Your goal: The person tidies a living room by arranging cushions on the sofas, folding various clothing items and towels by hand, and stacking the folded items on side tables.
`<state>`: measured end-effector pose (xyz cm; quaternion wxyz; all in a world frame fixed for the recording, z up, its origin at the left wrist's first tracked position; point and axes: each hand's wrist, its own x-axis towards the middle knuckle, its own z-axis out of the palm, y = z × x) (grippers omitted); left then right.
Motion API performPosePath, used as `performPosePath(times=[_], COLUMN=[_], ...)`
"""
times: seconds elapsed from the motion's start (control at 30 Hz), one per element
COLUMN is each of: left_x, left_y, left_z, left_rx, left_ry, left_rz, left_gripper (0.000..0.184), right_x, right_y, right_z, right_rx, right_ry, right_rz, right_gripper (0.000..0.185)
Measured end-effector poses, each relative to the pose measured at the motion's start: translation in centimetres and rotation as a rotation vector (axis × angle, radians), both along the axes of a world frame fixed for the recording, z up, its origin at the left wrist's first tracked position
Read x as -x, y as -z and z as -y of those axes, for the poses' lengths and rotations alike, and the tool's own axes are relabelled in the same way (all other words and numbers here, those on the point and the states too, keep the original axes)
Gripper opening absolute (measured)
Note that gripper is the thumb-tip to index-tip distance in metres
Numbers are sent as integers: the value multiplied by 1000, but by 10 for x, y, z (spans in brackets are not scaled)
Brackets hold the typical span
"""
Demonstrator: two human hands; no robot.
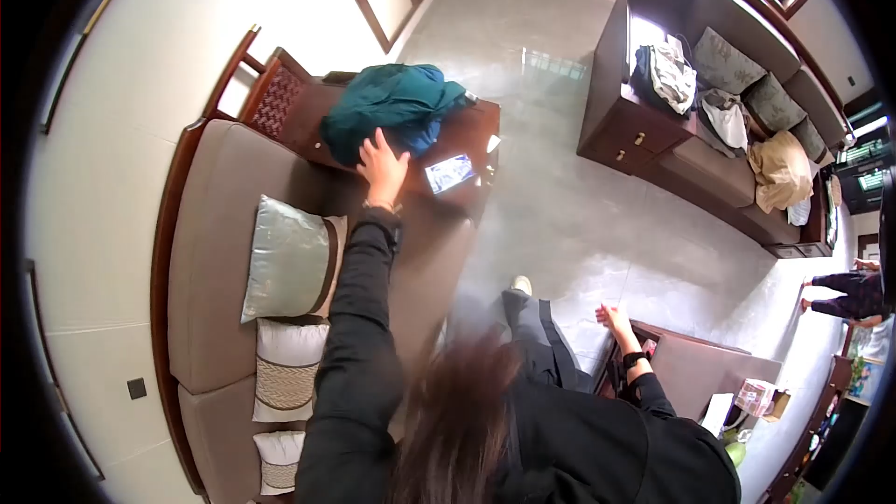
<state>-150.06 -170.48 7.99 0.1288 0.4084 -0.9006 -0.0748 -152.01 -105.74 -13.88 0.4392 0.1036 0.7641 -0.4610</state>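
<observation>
My left hand (383, 168) reaches out with its fingers spread, at the lower edge of a dark teal garment (397, 107) bunched up on a brown wooden side cabinet (485, 135); whether the fingertips touch the cloth I cannot tell. Just right of this hand, a phone (450, 174) with a lit screen lies on the cabinet. My right hand (614, 319), with a dark watch on the wrist, hangs over the floor beside the low table, fingers apart and nothing in them.
A sofa (215, 252) with several cushions runs along the left. At the upper right, another sofa (709, 163) holds clothes. A low table (691, 364) with boxes stands at the lower right. A person (845, 294) stands at the far right.
</observation>
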Motion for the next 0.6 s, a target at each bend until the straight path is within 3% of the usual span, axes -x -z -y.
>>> performPosePath(times=[0.03,0.13,0.2,0.3,0.37,0.43,0.5,0.53,0.6], left_x=[19,59,78,98,111,114,111,107,89], left_y=[-2,-1,3,23,31,41,80,64,30], left_z=[6,21,33,59,75,94,136,145,161], left_rx=[18,55,65,77,84,128,174,27,-144], left_ry=[18,63,89,138,159,203,222,245,228], left_rz=[42,131,239,295,393,416,323,243,83], left_gripper=[84,90,103,115,117,97,66,45,33], right_x=[16,70,106,137,155,169,176,180,186], right_y=[-25,-26,-39,-98,-106,-107,-107,-107,-108], right_z=[15,51,91,170,201,221,237,242,253], right_rx=[-42,-44,-43,86,143,145,132,124,138], right_ry=[-18,-73,-219,-143,-99,-71,-75,-91,-119], right_rz=[-47,-143,-203,-226,-205,-95,-58,-42,-3], right_gripper=[44,47,48,43,41,41,43,43,44])
